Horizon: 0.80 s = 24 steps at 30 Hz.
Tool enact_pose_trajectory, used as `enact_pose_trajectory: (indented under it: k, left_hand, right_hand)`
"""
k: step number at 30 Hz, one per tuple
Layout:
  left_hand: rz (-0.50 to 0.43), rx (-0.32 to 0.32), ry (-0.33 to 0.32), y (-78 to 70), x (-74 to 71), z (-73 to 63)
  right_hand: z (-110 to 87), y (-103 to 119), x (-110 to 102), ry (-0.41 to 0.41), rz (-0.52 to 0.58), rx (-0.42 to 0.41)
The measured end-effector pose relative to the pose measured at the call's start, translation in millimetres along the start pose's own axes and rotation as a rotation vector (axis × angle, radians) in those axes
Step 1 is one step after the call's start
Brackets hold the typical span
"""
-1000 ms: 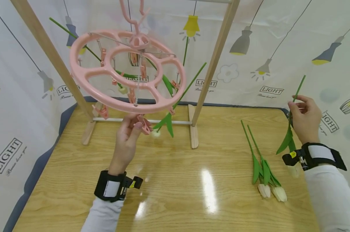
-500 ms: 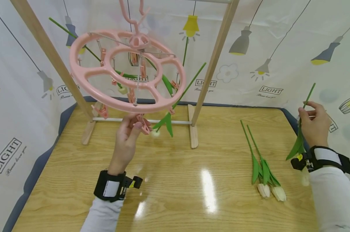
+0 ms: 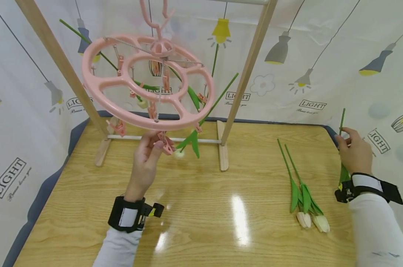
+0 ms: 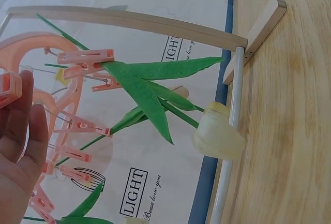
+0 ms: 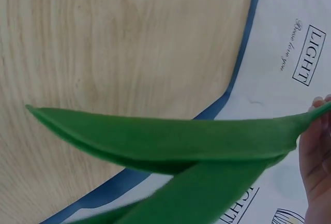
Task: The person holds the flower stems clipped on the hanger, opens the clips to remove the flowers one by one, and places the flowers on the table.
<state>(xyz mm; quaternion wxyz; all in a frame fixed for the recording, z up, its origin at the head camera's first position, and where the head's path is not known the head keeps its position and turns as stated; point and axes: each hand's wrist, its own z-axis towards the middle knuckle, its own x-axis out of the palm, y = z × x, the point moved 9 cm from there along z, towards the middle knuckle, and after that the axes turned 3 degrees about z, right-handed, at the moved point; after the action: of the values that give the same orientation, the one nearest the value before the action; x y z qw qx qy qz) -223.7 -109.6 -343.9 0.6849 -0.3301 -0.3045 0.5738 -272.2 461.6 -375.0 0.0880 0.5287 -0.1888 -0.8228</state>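
Observation:
My left hand (image 3: 146, 159) pinches a pink clothespin (image 3: 167, 144) that hangs at the front of a round pink drying hanger (image 3: 131, 119). At the right side, my right hand (image 3: 356, 152) holds an artificial tulip by its green stem (image 3: 342, 120), stem end up. Its leaves (image 5: 170, 138) fill much of the right wrist view; its bloom is hidden in the head view. Several tulips are clipped to the hanger, among them one whose white bloom (image 4: 218, 133) hangs low in the left wrist view, below a pink clothespin (image 4: 85, 61).
The hanger hangs in a wooden frame (image 3: 246, 74) with a white bottom bar (image 3: 201, 141). More white tulips (image 3: 304, 218) lie on the wooden table (image 3: 201, 222), left of my right arm. A printed cloth (image 3: 288, 92) stands behind and around the table.
My right hand with the tulip first moves right and toward me, then slightly back left and lower. The left hand stays on its clothespin.

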Motion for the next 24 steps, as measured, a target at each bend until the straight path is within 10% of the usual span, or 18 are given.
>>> enact_pose_trajectory:
  k: [24]
  left_hand:
    - [-0.007, 0.005, -0.004, -2.4, -1.9, 0.0]
  right_hand:
    - [-24.4, -14, 82, 0.372, -0.064, -0.003]
